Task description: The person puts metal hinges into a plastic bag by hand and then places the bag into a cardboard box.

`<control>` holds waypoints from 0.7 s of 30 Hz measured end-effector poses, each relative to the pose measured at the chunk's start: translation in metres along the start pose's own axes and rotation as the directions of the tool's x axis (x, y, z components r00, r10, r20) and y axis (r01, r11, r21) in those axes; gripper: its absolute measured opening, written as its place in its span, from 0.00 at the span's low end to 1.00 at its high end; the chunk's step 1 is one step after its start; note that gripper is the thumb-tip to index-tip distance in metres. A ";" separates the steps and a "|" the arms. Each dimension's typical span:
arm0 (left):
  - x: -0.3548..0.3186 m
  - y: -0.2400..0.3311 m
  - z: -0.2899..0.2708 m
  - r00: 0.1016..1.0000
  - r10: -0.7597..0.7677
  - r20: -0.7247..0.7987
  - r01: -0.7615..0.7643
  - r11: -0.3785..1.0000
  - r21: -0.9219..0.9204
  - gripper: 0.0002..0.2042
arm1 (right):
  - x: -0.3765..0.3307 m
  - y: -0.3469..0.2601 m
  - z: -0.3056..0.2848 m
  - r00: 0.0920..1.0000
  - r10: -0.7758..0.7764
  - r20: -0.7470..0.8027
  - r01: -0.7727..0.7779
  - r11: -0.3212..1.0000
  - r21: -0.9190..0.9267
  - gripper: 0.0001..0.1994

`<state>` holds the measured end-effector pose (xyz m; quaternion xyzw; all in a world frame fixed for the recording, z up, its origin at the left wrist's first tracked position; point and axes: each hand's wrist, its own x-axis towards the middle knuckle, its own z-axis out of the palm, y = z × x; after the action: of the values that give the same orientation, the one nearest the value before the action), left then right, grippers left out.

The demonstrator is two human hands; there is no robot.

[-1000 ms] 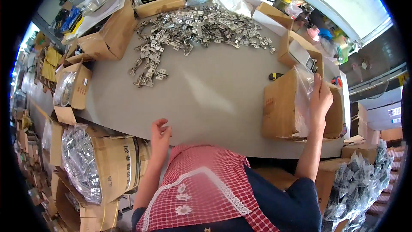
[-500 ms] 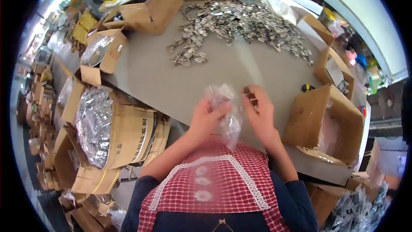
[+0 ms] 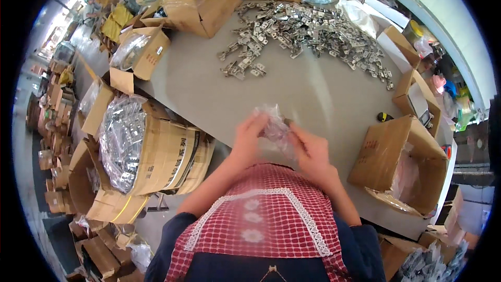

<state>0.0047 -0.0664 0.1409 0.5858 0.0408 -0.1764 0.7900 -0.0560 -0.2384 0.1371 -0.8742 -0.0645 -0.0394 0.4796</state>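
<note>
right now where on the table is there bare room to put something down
Free: the grey tabletop between the far heap of small silver metal parts and the two hands, left hand and right hand, holding a clear plastic bag. Crowded: the far edge, and the right side by the open brown cardboard box.

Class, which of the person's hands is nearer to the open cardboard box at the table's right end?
Right. The right hand is just left of the box; the left hand lies farther left, past the clear plastic bag.

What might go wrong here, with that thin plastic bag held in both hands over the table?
The clear plastic bag looks flimsy; pulled between the left hand and right hand, it might tear. The heap of small metal parts reaches close to the table edge on the right, so pieces could slide off. The open cardboard box stands at the near edge and could be knocked.
</note>
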 end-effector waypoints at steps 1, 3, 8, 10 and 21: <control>0.000 0.002 -0.005 1.000 -0.001 -0.002 0.001 1.000 0.003 0.11 | -0.002 0.004 -0.005 0.993 0.119 0.022 -0.120 0.991 0.062 0.19; 0.000 0.006 -0.015 0.995 0.102 0.021 -0.103 0.994 0.047 0.11 | 0.007 0.015 -0.008 0.967 0.226 -0.120 -0.188 0.945 0.269 0.18; 0.003 0.008 -0.016 0.991 0.134 -0.014 -0.128 0.971 0.204 0.11 | 0.011 0.006 -0.025 0.798 -0.127 -0.590 0.075 0.991 -0.112 0.18; 0.002 0.005 -0.008 0.995 0.091 -0.040 -0.077 0.961 0.267 0.09 | 0.006 -0.018 -0.012 0.889 -0.140 -0.436 0.088 0.987 -0.138 0.18; 0.012 0.013 -0.017 0.826 0.525 0.206 -0.521 0.570 0.636 0.21 | 0.014 0.005 0.000 0.959 0.284 0.015 -0.244 0.794 0.557 0.12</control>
<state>0.0230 -0.0498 0.1446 0.8143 -0.1977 0.0639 0.5421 -0.0418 -0.2399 0.1342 -0.6965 0.0659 0.0178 0.7143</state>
